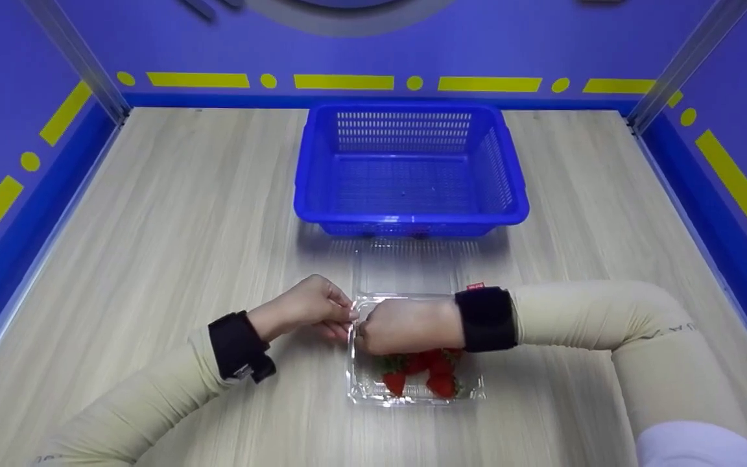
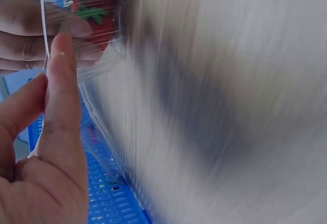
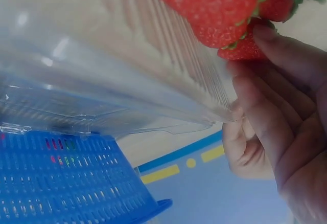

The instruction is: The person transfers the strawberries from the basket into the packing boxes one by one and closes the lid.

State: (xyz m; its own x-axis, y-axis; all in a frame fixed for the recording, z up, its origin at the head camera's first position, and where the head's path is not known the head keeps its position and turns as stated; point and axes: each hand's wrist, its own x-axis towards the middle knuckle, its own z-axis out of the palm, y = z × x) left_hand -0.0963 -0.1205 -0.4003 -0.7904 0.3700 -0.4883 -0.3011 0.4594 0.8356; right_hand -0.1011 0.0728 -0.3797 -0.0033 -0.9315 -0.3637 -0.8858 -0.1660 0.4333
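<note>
A clear plastic clamshell box (image 1: 412, 401) lies on the table in front of me, its lid (image 1: 399, 275) folded back toward the basket. My left hand (image 1: 312, 305) pinches the box's left rim between thumb and fingers, as the left wrist view shows. Inside the box, over its left half, is my right hand (image 1: 409, 324). In the right wrist view its thumb and fingers hold a strawberry (image 3: 242, 47) by the box wall. Several strawberries (image 1: 441, 384) with green leaves lie in the box, partly hidden under the right hand.
A blue plastic basket (image 1: 412, 219) with slotted walls stands behind the box, overlapping the lid's far edge in the head view. Blue panels (image 1: 347, 55) with yellow marks enclose the wooden table (image 1: 205, 214) at the back and both sides.
</note>
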